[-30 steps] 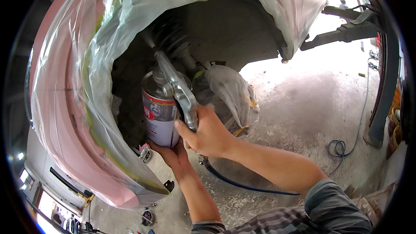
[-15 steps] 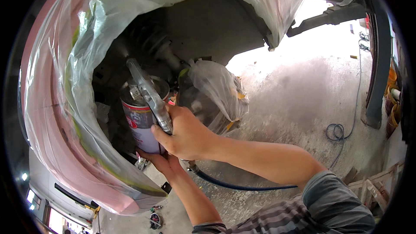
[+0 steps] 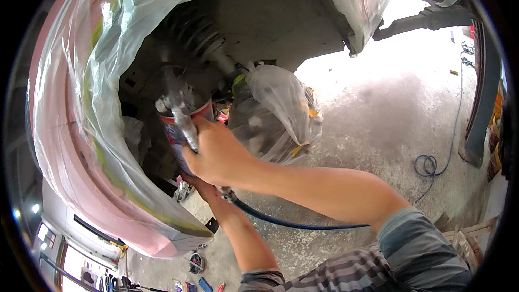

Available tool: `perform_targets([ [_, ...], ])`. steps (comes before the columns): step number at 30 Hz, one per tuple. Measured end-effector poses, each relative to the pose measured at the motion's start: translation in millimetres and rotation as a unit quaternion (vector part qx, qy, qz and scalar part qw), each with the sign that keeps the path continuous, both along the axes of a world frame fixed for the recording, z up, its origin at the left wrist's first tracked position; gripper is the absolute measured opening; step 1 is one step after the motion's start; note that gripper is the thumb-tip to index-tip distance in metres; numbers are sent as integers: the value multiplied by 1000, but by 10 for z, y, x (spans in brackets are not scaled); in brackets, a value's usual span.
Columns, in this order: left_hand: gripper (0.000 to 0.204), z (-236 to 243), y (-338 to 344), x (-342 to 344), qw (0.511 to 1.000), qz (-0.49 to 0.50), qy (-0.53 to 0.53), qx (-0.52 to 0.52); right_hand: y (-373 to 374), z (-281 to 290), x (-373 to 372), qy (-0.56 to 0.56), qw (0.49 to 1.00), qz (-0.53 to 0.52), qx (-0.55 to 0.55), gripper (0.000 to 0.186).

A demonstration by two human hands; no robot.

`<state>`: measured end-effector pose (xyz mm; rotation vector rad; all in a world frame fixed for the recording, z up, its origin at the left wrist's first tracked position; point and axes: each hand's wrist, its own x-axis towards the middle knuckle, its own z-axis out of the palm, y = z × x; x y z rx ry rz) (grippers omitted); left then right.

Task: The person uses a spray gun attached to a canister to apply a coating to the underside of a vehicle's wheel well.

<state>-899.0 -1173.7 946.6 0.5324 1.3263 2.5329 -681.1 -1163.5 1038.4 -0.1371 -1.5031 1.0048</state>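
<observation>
My right hand (image 3: 219, 151) is closed around the handle of a metal spray gun (image 3: 179, 103), blurred by motion, inside the dark wheel arch. A faint pale haze hangs just beyond its nozzle. Partly hidden behind gun and hand is a can (image 3: 174, 136) with a red rim band and a dark and purple label, tilted. My left hand (image 3: 199, 184) supports the can from below; its fingers are mostly hidden. A dark blue hose (image 3: 292, 225) runs from the fitting under my right hand off to the right, beneath my forearm.
Clear plastic sheeting (image 3: 108, 92) covers the pink car panel (image 3: 59, 146) around the arch. A coil spring (image 3: 189, 32) and a plastic-wrapped wheel hub (image 3: 275, 103) sit inside. A grey post (image 3: 478, 97) stands right; a thin hose (image 3: 427, 165) loops on the concrete floor.
Both hands have moved left and farther into the arch with the gun and can. The can now tilts more and is more covered by my right hand. The view has shifted slightly.
</observation>
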Motion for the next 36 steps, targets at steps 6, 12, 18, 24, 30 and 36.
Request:
perform_targets([
  [6,65,8,-31,-705,996,-45,-67,-44,59,274,-244,-55,998,-11,-19,29],
  [12,68,-382,-362,584,988,-125,-47,73,57,-424,54,-170,984,49,-17,29],
  [18,66,-682,-712,899,965,-190,-90,156,-189,-856,587,-94,988,107,56,22],
  [24,67,-556,-616,966,972,-171,-17,161,-183,-849,720,-59,990,124,21,24],
  [30,84,-764,-639,1334,978,-37,-97,182,208,-685,1213,-203,938,282,14,35],
  [36,89,-635,-335,1976,984,28,17,175,641,-1008,1742,-172,950,249,69,55],
])
